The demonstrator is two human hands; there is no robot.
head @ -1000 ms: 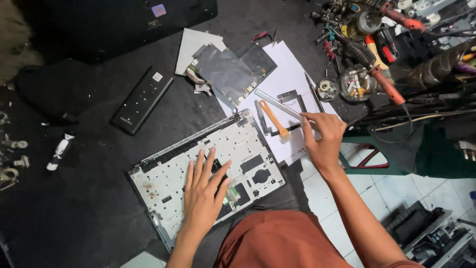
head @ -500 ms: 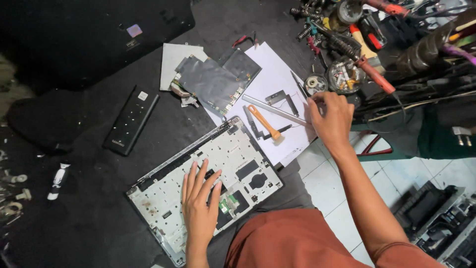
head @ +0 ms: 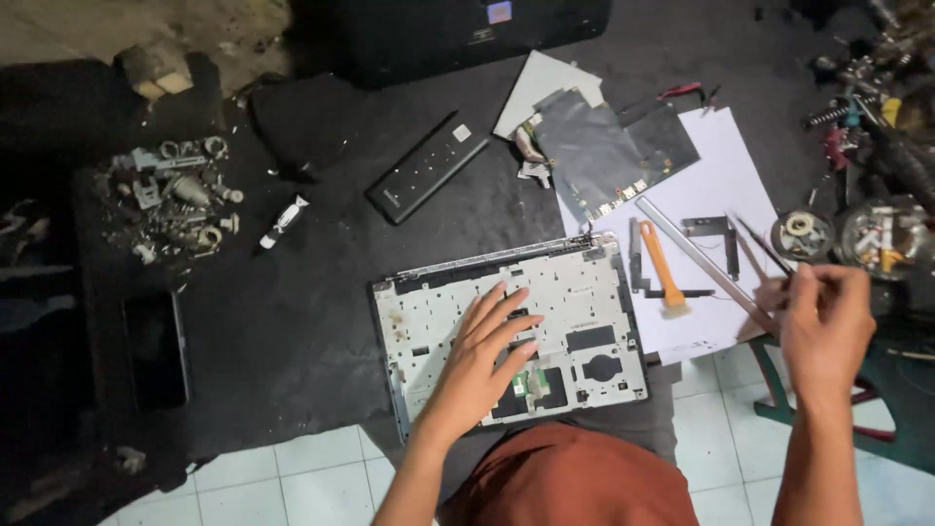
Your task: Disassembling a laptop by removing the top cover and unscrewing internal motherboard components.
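Resting flat with fingers spread, your left hand (head: 484, 356) presses on the inside of the opened laptop shell (head: 516, 331), which lies on the dark mat (head: 292, 321) directly in front of you; this hand's grip is open and closes on nothing. Your right hand (head: 823, 326) hovers at the right edge of the white paper sheet (head: 726, 166), fingers curled around a thin dark tool (head: 765, 248) that points up and away from you. Just beside that hand lies a long metal strip (head: 706, 265), set diagonally across the paper. An orange-handled brush (head: 662, 278) sits on the paper between the shell and the strip. Beyond the shell, a circuit board under dark film (head: 599, 151) overlaps the paper's upper edge. A slim black battery pack (head: 426, 168) lies on the mat to the left of it.
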